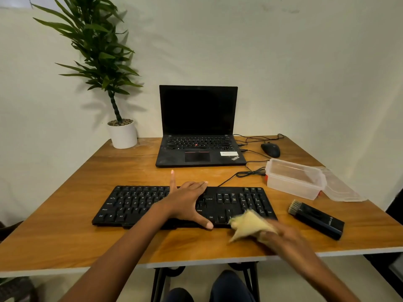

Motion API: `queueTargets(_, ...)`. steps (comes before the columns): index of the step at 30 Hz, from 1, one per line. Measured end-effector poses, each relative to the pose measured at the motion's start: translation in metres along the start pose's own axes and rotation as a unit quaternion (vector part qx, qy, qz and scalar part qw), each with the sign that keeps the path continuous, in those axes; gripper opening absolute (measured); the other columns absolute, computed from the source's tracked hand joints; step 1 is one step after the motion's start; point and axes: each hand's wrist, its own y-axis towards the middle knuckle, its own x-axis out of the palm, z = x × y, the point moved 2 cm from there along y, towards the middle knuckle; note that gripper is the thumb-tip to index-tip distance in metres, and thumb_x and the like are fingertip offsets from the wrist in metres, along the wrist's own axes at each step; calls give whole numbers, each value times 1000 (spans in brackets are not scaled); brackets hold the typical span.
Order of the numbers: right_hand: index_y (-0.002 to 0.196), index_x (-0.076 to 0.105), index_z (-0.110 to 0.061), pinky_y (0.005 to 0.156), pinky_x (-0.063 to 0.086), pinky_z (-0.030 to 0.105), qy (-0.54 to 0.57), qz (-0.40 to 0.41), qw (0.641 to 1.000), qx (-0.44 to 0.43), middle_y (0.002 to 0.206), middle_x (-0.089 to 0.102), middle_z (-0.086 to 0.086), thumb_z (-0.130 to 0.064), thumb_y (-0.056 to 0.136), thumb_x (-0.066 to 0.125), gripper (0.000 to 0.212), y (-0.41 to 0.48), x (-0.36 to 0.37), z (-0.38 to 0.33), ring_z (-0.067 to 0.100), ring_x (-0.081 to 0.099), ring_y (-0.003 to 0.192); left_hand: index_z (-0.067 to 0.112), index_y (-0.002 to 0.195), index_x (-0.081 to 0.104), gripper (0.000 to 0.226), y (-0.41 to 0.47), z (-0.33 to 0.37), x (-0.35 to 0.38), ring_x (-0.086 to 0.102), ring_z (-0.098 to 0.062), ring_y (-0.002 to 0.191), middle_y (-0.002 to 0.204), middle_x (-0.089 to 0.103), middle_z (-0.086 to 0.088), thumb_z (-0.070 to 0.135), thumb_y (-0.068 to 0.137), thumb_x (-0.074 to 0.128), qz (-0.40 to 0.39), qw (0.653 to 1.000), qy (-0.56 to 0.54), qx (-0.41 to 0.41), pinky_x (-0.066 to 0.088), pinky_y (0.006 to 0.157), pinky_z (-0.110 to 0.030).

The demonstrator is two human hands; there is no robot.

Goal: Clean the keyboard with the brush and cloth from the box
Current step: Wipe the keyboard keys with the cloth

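Clutching crumpled yellow cloth point(248, 224) in right hand point(281, 236), left hand point(187, 203) splayed flat on black keyboard point(135, 203).

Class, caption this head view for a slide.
Left hand steadies the black keyboard while the right hand wipes it with a yellow cloth.

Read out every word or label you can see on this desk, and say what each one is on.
"ThinkPad": on the laptop, at its front right corner.
"Ctrl", "Alt", "Enter", "Q W E R T": on keys of the keyboard.
White sticker on the laptop: too small to read.
Pale print on the brush: too blurred to read.
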Motion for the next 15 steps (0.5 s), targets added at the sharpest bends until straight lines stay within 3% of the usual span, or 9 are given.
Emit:
queueTargets(1, 98, 57, -25, 62, 47, 14, 81, 53, 995, 23, 95, 61, -2, -4, 94, 44, 25, 4, -9, -8, 12, 58, 85, 23, 152, -3, 139, -9, -10, 2, -2, -16, 146, 160, 1, 3, 102, 42, 29, 17, 1000, -13, -9, -44, 82, -49)
queueTargets(3, 97, 60, -18, 72, 51, 32, 160, 169, 972, 16, 98, 64, 10, -5, 95, 42, 22, 17, -27, -20, 22, 60, 84, 28, 152, 3, 144, -35, -35, 3, 4, -15, 146, 159, 5, 7, 105, 30, 6, 64, 995, -55, -60, -44, 83, -48)
queueTargets(5, 115, 58, -16, 86, 47, 41, 122, 261, 957, -14, 106, 61, 5, -9, 96, 41, 27, 37, -34, -28, 21, 57, 95, 28, 150, 19, 124, -64, -63, 5, 16, -17, 145, 157, 16, 8, 100, 50, 7, 157, 971, -96, -150, -31, 99, -52)
queueTargets(6, 123, 55, -14, 84, 46, 39, 85, 287, 954, -30, 105, 60, 2, -11, 97, 40, 30, 51, -32, -29, 17, 56, 92, 26, 148, 29, 103, -79, -77, 8, 24, -20, 142, 155, 24, 5, 91, 69, 18, 207, 949, -112, -208, -19, 107, -54)
queueTargets(8, 127, 51, -11, 73, 46, 33, -17, 285, 958, -33, 99, 58, 0, -13, 98, 39, 31, 83, -16, -27, 11, 53, 80, 17, 136, 48, 67, -103, -104, 22, 42, -28, 131, 146, 43, -6, 64, 89, 39, 289, 894, -147, -309, 11, 111, -59)
queueTargets(10, 124, 51, -7, 77, 45, 36, -141, 237, 961, -13, 106, 61, 8, -15, 98, 39, 29, 111, 14, -20, 17, 55, 87, 14, 117, 62, 66, -113, -117, 37, 58, -31, 106, 118, 62, -11, 64, 84, 35, 316, 857, -217, -344, 40, 95, -54)
queueTargets(12, 125, 50, -8, 94, 42, 37, -273, 178, 945, -2, 119, 59, 10, -18, 98, 40, 31, 128, 55, -14, 21, 54, 107, 13, 108, 64, 63, -115, -115, 48, 62, -31, 94, 99, 66, -8, 63, 84, 34, 327, 842, -262, -341, 47, 76, -41)
queueTargets(15, 135, 41, -10, 116, 19, 39, -399, 143, 905, -42, 142, 43, 8, -19, 97, 41, 40, 128, 110, -23, 22, 33, 135, 9, 126, 57, 48, -113, -108, 53, 59, -29, 105, 118, 63, -10, 44, 94, 49, 348, 840, -217, -356, 43, 73, -33)
